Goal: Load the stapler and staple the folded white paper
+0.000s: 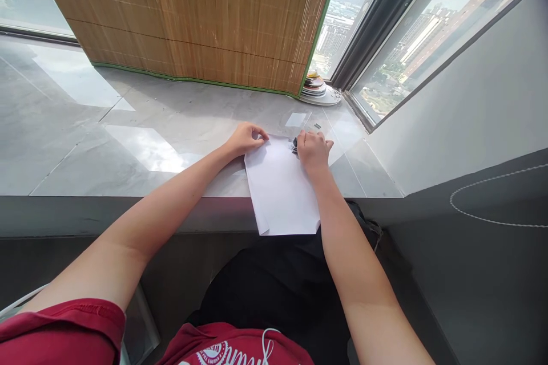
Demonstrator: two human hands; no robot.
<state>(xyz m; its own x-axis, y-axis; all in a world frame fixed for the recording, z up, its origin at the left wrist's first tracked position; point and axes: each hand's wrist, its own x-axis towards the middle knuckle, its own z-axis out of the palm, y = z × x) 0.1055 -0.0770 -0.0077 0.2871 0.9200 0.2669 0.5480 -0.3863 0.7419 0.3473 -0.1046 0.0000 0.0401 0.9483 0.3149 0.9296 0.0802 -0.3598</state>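
A white sheet of paper [282, 188] lies on the grey tiled ledge, its near end hanging over the front edge with slightly curled corners. At its far left corner, my left hand [247, 139] has thumb and forefinger closed on the paper's edge. My right hand [314, 150] is curled over the far right part of the sheet. A small dark, shiny object [295, 145] shows at its fingertips; its kind is mostly hidden by the hand. Some dark marks or parts appear on the paper beside it.
A bamboo blind [192, 17] hangs over the back of the ledge [171, 108]. Stacked plates or discs [319, 94] stand in the corner by the window [411, 40]. A small dark piece [317, 126] lies beyond my right hand. A beaded cord [452, 201] hangs at the right.
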